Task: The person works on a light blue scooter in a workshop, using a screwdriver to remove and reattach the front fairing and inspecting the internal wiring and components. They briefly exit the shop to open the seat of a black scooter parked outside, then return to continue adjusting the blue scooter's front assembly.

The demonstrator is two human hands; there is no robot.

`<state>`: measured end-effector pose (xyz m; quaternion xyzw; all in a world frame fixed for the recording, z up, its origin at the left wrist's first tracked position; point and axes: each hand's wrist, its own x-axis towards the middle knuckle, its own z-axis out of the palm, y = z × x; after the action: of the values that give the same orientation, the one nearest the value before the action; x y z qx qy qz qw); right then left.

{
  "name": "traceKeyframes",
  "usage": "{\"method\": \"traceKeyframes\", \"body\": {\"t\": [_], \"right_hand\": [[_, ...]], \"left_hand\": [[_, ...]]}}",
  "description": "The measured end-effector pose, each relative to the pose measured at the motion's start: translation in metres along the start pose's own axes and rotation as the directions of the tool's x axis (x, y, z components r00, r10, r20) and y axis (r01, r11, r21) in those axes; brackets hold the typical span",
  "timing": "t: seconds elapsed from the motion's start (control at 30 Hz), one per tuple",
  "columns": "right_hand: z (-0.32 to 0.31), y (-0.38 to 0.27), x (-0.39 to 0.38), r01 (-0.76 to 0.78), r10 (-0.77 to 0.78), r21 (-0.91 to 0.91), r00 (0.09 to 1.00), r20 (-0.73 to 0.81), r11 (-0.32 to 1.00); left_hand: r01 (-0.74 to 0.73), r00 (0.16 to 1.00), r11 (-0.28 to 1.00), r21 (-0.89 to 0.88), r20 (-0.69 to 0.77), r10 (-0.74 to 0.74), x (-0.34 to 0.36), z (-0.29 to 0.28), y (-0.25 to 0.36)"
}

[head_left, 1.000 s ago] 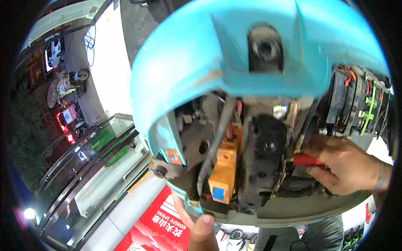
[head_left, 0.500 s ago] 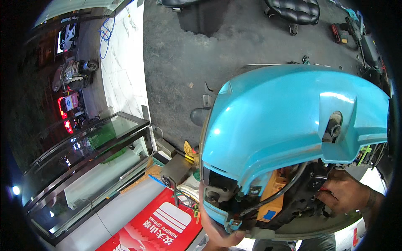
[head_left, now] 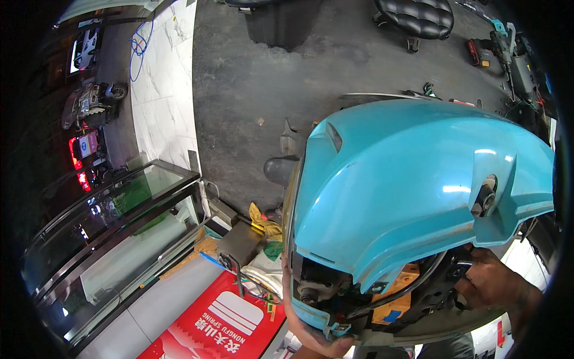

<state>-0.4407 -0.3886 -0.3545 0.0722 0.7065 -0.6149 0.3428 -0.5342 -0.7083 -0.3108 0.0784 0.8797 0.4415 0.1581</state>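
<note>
A large turquoise plastic scooter panel [head_left: 394, 161], glossy and curved, fills the right half of the view. Below its lower edge are a dark bracket [head_left: 433, 287], an orange-yellow block [head_left: 394, 299] and a black cable [head_left: 382, 290]. My left hand [head_left: 314, 335] wraps the panel assembly's lower left rim, its thumb by a small turquoise clip [head_left: 336, 330]. At the right, my right hand [head_left: 493, 278] is closed beside the dark bracket. Whatever its fingers hold is hidden.
A red carton [head_left: 209, 323] stands at lower left, beside a glass display case [head_left: 119, 221]. Between them and the panel lie a yellow cloth [head_left: 263, 221] and a grey metal box [head_left: 240, 240]. Farther off are a black padded stool [head_left: 418, 18] and a cordless tool battery [head_left: 478, 54].
The turquoise panel has tilted slightly, and its recessed hole sits a little farther right. A bit of red between my right fingers no longer shows. The surroundings have shifted left in view.
</note>
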Motion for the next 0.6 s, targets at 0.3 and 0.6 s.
{"method": "traceKeyframes", "body": {"t": [0.3,0.6], "right_hand": [[0.007,-0.004,-0.006,0.158,-0.218,-0.436,0.972,-0.092,0.886],[0.017,-0.016,-0.014,0.048,-0.095,-0.218,0.973,-0.211,0.975]], "left_hand": [[0.042,0.969,0.981,-0.19,-0.233,-0.086,0.003,0.017,0.01],[0.234,0.965,0.868,-0.438,0.0,-0.261,0.013,0.008,0.011]]}}
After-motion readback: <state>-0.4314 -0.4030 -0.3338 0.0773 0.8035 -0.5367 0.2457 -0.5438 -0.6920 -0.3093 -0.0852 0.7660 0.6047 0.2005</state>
